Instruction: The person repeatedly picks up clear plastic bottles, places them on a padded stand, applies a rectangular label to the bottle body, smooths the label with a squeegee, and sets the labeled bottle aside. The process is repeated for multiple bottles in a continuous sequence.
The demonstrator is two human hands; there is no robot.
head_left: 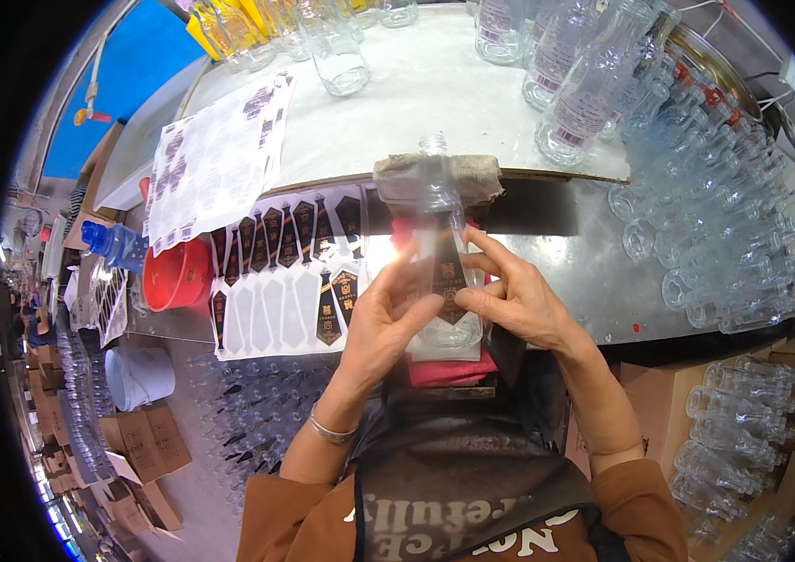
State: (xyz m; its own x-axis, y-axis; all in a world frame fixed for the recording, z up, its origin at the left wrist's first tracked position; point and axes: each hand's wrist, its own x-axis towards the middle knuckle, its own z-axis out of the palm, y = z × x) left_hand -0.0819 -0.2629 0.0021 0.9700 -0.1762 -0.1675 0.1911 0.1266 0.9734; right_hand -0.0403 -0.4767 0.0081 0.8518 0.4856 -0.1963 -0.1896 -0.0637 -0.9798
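A clear glass bottle [437,199] lies in front of me, its neck pointing away and resting on a cloth-wrapped block [486,176]. On its side is a dark, tie-shaped label [449,258] with gold print. My left hand [386,314] grips the bottle's left side, its thumb on the label's lower part. From the right, my right hand [519,295] holds the bottle too, thumb pressed near the label's lower end. Red cloth [449,372] and a white pad lie beneath the bottle. To the left is a sheet of tie-shaped labels [275,304], with several spots where labels are gone.
A printed label sheet [219,150] overhangs the table's left side near a red bowl [177,276]. Labelled bottles [575,112] stand at the far right. Many clear bottles [725,225] crowd the right side. A cardboard box [650,393] of bottles sits lower right.
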